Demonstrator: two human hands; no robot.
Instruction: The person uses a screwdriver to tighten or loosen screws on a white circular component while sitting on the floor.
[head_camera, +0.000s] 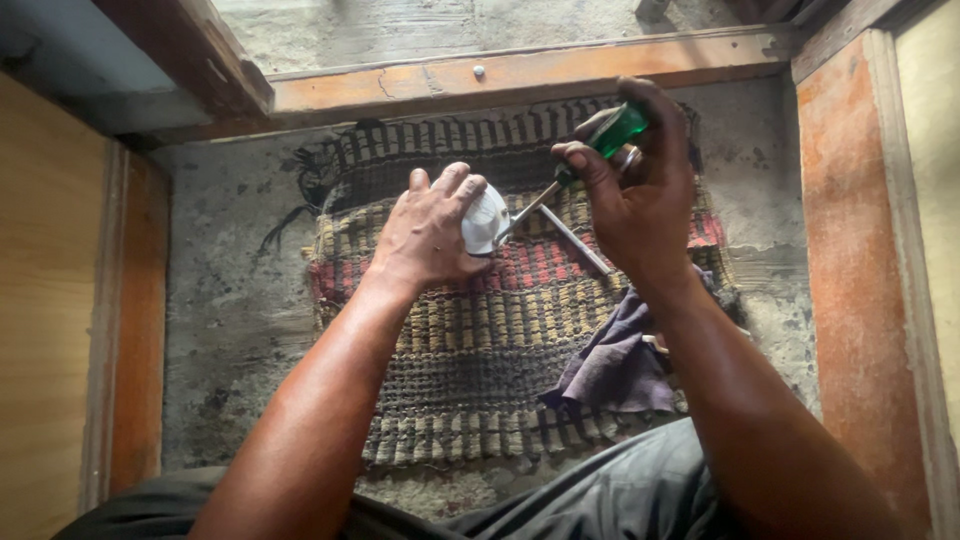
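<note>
Screwdriver (585, 165) is clamped in right hand (640, 200), shaft slanted down-left at frame centre, tip touching white fitting (487, 220) gripped by left hand (430, 235).

Open mat (470, 350) btwn hands — cloth (610, 365) rt.

Floor (235, 300): rough grey concrete, stained and worn.
Mat (480, 370): woven, striped in tan, dark and red, frayed at its edges, lying flat on the floor.
Wooden frame (520, 75): orange-brown beam across the top, a matching post at right.
Left panel (45, 300): pale plywood.
Light: soft daylight, even.
</note>
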